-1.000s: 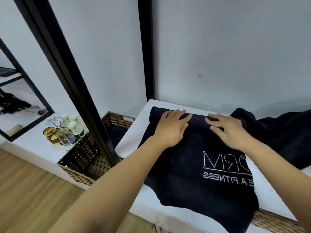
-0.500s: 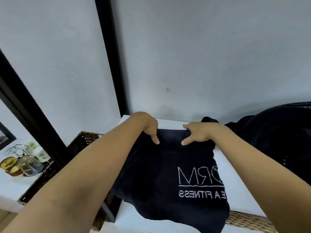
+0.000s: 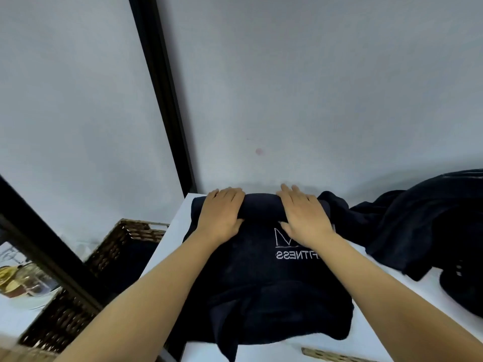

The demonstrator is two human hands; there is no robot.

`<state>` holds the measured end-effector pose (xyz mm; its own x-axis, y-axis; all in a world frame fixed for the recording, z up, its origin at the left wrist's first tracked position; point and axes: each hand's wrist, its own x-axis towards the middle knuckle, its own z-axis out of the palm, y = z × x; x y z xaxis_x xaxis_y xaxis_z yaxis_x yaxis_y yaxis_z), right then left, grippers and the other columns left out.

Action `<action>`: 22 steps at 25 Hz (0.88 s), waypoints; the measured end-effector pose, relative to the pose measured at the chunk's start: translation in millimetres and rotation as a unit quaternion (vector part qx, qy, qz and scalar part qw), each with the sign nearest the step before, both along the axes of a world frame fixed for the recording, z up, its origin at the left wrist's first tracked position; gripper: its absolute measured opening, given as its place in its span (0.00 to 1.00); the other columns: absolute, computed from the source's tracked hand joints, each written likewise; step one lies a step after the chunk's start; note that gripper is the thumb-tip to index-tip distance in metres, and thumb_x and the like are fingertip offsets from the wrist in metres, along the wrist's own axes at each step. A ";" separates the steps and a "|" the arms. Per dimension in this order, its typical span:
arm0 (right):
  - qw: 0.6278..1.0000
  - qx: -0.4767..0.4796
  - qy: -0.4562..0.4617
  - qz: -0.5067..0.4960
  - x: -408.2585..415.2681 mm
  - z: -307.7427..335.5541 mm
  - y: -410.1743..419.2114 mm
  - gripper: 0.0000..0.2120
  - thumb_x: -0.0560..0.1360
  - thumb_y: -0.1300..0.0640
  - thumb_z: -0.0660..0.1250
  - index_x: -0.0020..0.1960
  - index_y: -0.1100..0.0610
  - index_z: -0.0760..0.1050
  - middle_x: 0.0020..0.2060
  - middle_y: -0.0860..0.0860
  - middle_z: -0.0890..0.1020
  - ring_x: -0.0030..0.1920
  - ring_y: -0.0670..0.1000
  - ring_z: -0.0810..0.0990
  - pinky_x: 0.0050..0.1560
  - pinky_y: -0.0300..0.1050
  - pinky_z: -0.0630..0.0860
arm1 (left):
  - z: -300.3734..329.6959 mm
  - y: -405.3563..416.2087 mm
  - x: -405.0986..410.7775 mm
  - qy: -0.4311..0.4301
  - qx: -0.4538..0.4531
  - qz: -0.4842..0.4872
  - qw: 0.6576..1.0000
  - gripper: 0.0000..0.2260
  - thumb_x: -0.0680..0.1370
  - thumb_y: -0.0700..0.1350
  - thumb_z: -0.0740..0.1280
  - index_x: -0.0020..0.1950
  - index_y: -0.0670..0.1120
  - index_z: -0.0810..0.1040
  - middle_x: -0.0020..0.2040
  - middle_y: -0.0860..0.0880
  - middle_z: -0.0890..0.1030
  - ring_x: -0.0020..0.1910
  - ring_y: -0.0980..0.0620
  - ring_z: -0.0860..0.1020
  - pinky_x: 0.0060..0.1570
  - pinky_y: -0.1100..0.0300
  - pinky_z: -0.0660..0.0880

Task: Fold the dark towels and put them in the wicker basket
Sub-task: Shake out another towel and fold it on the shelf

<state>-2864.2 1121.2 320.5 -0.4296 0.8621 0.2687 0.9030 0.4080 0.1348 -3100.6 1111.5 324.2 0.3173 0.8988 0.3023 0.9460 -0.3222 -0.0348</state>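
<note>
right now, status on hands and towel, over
Left hand and right hand both flat on the rolled far end of the towel. Wicker basket left of shelf. Towel pile at right.

Soft even light, faint shadows; wide-angle bend at edges (lower left corner blurred).
</note>
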 end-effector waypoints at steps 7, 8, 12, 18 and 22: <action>0.976 -0.118 0.170 0.068 15.6 0.2 -53.4 0.27 0.83 0.42 0.47 0.79 0.50 0.61 0.80 0.48 0.59 0.80 0.54 0.54 0.77 0.53 0.49 | -8.4 -63.6 5.1 -0.115 -0.003 -0.012 0.993 0.22 0.83 0.53 0.50 0.75 0.52 0.71 0.75 0.52 0.70 0.74 0.47 0.66 0.73 0.50 0.55; 0.971 -0.116 0.196 0.077 21.6 0.8 -56.5 0.22 0.84 0.47 0.55 0.76 0.49 0.68 0.77 0.47 0.67 0.77 0.55 0.62 0.74 0.54 0.54 | -3.7 -69.7 6.2 -0.112 0.005 -0.007 0.994 0.18 0.83 0.50 0.55 0.71 0.52 0.74 0.71 0.52 0.74 0.70 0.46 0.70 0.68 0.50 0.59; 0.971 -0.187 0.143 0.046 22.6 43.2 -40.2 0.24 0.78 0.47 0.69 0.72 0.49 0.69 0.64 0.48 0.74 0.65 0.56 0.70 0.68 0.55 0.66 | 47.5 -57.6 8.1 0.000 -0.169 0.044 0.985 0.24 0.82 0.54 0.63 0.77 0.51 0.65 0.72 0.47 0.68 0.71 0.42 0.65 0.68 0.46 0.61; 0.918 -0.392 -0.028 -0.062 5.9 79.6 1.0 0.44 0.74 0.37 0.71 0.81 0.52 0.55 0.77 0.50 0.65 0.74 0.56 0.67 0.71 0.55 0.66 | 89.5 4.1 24.4 0.118 -0.422 0.089 0.895 0.34 0.75 0.62 0.70 0.77 0.51 0.67 0.73 0.49 0.72 0.68 0.43 0.73 0.67 0.46 0.71; 0.902 -0.428 0.010 -0.050 7.9 73.0 17.9 0.30 0.65 0.37 0.77 0.59 0.53 0.76 0.54 0.49 0.82 0.52 0.52 0.82 0.55 0.51 0.79 | 82.2 21.5 17.2 0.092 -0.431 0.065 0.895 0.35 0.71 0.62 0.75 0.73 0.50 0.69 0.69 0.52 0.73 0.63 0.46 0.75 0.63 0.49 0.73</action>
<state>-2856.4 1139.1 393.4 -0.3405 0.7916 -0.5074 0.9399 0.2715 -0.2072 -3083.4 1133.0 406.4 0.1670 0.8055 -0.5686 0.9812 -0.1922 0.0158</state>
